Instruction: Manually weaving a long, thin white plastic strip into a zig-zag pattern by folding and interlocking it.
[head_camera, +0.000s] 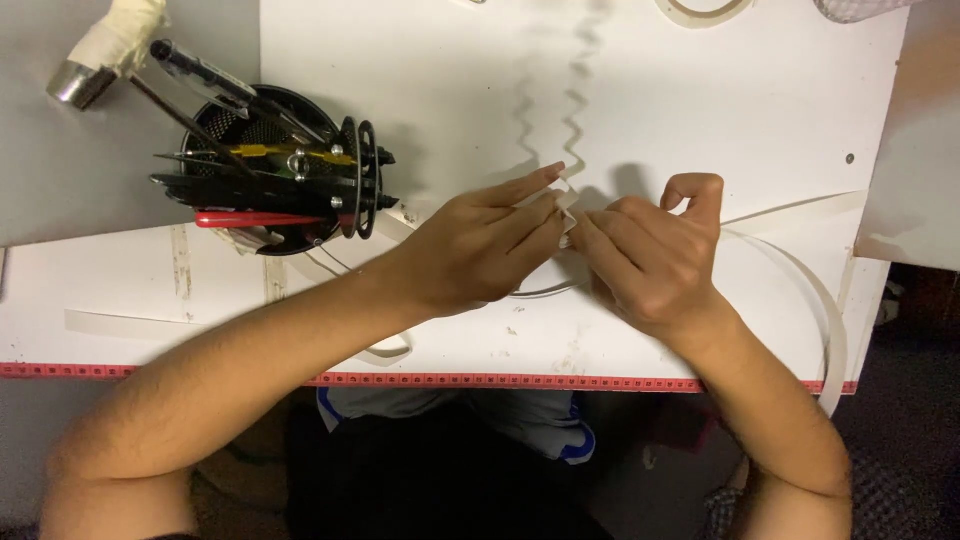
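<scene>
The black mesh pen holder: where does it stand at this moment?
In the head view the black mesh pen holder stands on the white table, upper left, just left of the left hand, beside the folded paper strip.

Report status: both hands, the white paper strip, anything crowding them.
Left hand and right hand both pinching folded white paper strip over white table. Zigzag-folded length trails away. Black mesh tool holder clear to the left.
</scene>
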